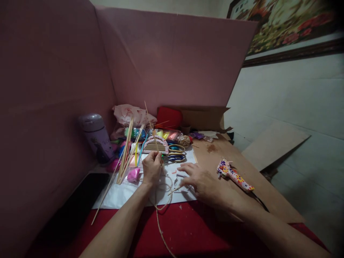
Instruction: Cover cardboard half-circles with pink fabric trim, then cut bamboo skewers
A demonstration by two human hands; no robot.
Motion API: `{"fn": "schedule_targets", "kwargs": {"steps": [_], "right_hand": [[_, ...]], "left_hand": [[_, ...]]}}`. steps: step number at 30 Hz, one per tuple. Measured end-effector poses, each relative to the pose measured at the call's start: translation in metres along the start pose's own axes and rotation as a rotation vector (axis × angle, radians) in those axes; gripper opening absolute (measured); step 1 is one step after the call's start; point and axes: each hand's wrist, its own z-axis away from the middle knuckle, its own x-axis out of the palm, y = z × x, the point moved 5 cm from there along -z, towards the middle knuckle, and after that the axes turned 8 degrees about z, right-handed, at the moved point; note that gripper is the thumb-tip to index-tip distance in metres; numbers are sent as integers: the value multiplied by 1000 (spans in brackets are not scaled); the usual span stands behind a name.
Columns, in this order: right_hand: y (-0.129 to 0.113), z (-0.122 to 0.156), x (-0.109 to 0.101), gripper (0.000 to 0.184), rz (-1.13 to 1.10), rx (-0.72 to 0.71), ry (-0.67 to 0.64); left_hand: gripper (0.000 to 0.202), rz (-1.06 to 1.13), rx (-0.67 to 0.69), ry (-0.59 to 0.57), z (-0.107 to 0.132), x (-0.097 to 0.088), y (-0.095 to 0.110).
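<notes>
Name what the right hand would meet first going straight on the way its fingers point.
Likely the left hand, though the looped twine lies close to that line and depth is unclear.

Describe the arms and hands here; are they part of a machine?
No, they are a person's. The left forearm and right forearm are bare, with no sleeves showing. Each grip is an ungloved human hand: left hand, right hand. No watch, cables or markings can be made out.
</notes>
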Motion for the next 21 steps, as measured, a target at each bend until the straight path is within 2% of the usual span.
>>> {"fn": "schedule_targets", "kwargs": {"steps": [4,7,12,16,21], "right_hand": [[-27,22,-5,30,-87,-62,-76],[-42,31,2,30,4,-3,-76],[-43,34,14,25,158,117,-69],[-43,36,10,15,94,124,-60],[-44,35,18,16,194,171,-71]], "left_hand": [[23,10,-3,-4,1,1,2],[23,18,5,-6,3,1,8],[22,72,57,-41,4,4,26],[20,95,130,-112,9,13,51],[24,-193,165,-306,27,25,72]]}}
